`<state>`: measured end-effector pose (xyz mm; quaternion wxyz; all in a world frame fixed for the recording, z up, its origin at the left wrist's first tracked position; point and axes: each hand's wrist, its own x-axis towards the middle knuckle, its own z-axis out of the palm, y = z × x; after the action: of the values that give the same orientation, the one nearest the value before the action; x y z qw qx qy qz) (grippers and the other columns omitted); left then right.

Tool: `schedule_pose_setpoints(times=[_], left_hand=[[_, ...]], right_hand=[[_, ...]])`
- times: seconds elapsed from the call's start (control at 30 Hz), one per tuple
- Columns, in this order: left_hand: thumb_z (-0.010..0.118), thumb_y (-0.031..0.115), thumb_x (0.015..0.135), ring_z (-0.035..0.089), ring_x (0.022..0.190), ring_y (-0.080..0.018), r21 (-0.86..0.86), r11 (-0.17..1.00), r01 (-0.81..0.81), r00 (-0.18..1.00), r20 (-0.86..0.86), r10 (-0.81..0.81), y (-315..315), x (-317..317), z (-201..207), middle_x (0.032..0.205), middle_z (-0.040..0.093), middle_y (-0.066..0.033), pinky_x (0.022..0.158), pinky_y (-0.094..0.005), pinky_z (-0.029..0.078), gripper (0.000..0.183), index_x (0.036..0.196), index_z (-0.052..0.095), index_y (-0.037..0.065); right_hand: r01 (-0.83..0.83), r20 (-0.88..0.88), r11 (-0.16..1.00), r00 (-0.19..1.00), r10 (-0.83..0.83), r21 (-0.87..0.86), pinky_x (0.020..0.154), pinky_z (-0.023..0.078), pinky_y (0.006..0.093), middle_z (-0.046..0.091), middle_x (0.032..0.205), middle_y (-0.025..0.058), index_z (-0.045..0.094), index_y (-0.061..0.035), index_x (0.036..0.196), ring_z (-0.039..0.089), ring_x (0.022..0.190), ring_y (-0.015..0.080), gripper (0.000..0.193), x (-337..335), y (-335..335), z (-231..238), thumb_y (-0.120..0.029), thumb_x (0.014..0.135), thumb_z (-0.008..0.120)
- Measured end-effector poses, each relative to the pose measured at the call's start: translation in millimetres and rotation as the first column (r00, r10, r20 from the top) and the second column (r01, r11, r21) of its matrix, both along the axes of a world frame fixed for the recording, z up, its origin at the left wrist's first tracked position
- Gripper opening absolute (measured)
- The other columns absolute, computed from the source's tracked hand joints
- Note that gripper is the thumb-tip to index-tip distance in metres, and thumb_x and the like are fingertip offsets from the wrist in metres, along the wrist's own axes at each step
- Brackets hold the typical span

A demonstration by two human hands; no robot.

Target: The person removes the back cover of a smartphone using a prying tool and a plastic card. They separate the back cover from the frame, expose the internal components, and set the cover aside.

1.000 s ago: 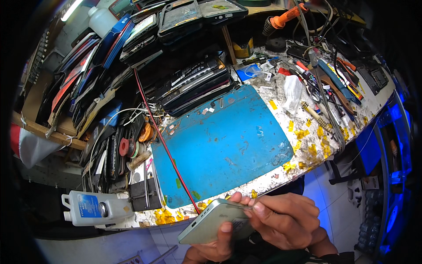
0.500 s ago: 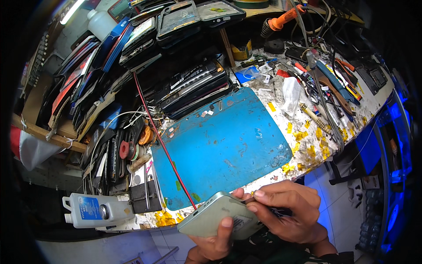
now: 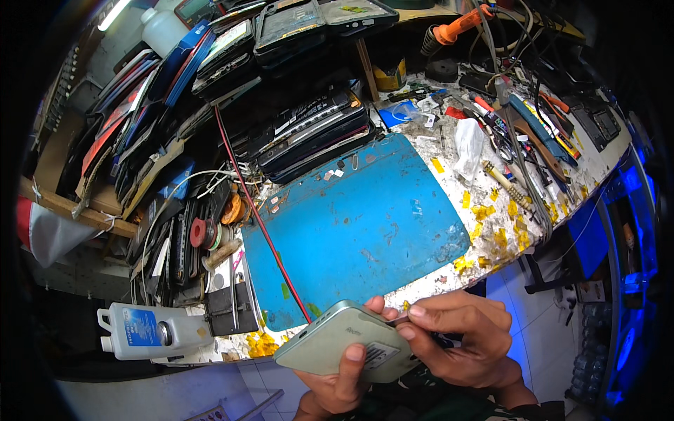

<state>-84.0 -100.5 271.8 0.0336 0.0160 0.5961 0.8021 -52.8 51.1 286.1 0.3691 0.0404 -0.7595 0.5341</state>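
A pale green smartphone [image 3: 330, 338] is tilted over the bench's front edge, its back toward me. My left hand [image 3: 335, 384] grips it from below, thumb lying across the back. At the phone's far right edge, my right hand [image 3: 469, 340] pinches a small thin dark piece [image 3: 399, 320] between thumb and index finger. What kind of piece it is, I cannot make out. Its tip meets the phone's edge near the fingertips of the left hand. Beyond the phone lies a worn blue work mat [image 3: 358, 228]. A thin red cable [image 3: 264, 235] crosses the mat's left side and disappears behind the phone.
A white plastic bottle [image 3: 151, 333] lies on its side at the front left, by tweezers [image 3: 234, 298]. Stacked phones [image 3: 309, 130] stand behind the mat. Cluttered tools [image 3: 537, 133], a crumpled white tissue [image 3: 468, 144] and an orange-handled tool [image 3: 460, 27] are at right.
The phone has shifted slightly left and up in my left hand, and more of its back shows. My right hand keeps its pinch at the phone's edge.
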Motion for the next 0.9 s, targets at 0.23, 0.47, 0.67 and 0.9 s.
schedule_pose_setpoints(times=[0.23, 0.47, 0.67, 0.9], left_hand=[[0.071, 0.030, 0.083, 0.066, 0.095, -0.0311, 0.027, 1.000, -0.004, 1.000, 0.004, 0.004, 0.9, -0.8, 3.8, 0.117, 0.061, -0.0248, 0.086, -0.0453, 0.056, 0.065, 0.132, 0.042, -0.001], [0.069, 0.032, 0.084, 0.065, 0.096, -0.0305, 0.037, 0.991, 0.126, 0.988, 0.081, -0.128, 4.8, -0.7, 18.3, 0.118, 0.060, -0.0247, 0.085, -0.0448, 0.056, 0.067, 0.134, 0.039, -0.002], [0.063, 0.011, 0.091, 0.064, 0.107, -0.0396, 0.223, 0.944, 0.241, 0.969, -0.009, -0.245, -0.7, -11.1, 17.3, 0.123, 0.057, -0.0346, 0.093, -0.0534, 0.054, 0.049, 0.130, 0.043, -0.009], [0.066, 0.012, 0.089, 0.065, 0.104, -0.0397, 0.225, 0.957, 0.183, 0.981, 0.014, -0.191, -2.2, -14.7, 17.1, 0.120, 0.058, -0.0340, 0.088, -0.0540, 0.056, 0.052, 0.130, 0.043, -0.008]], right_hand=[[-0.037, 0.024, 0.999, 0.999, 0.038, -0.035, 0.061, 0.059, 0.0287, 0.072, 0.085, 0.0128, 0.069, 0.0003, 0.096, 0.074, 0.074, 0.0235, 0.023, 2.0, 1.2, 0.4, 0.005, 0.076, 0.078], [-0.047, 0.055, 0.998, 0.997, 0.050, -0.046, 0.061, 0.059, 0.0277, 0.072, 0.087, 0.0113, 0.071, -0.0003, 0.098, 0.072, 0.073, 0.0215, 0.023, 3.8, 1.4, 0.5, 0.004, 0.076, 0.079], [-0.056, 0.101, 0.998, 0.993, 0.060, -0.038, 0.061, 0.058, 0.0278, 0.071, 0.085, 0.0118, 0.071, 0.0013, 0.096, 0.072, 0.072, 0.0211, 0.020, 4.3, 2.6, 1.4, 0.003, 0.078, 0.078], [-0.151, 0.149, 0.987, 0.976, 0.156, -0.046, 0.069, 0.061, 0.0315, 0.071, 0.089, 0.0160, 0.066, 0.0006, 0.097, 0.074, 0.082, 0.0244, 0.023, 5.9, 5.5, 2.5, 0.005, 0.078, 0.077]])
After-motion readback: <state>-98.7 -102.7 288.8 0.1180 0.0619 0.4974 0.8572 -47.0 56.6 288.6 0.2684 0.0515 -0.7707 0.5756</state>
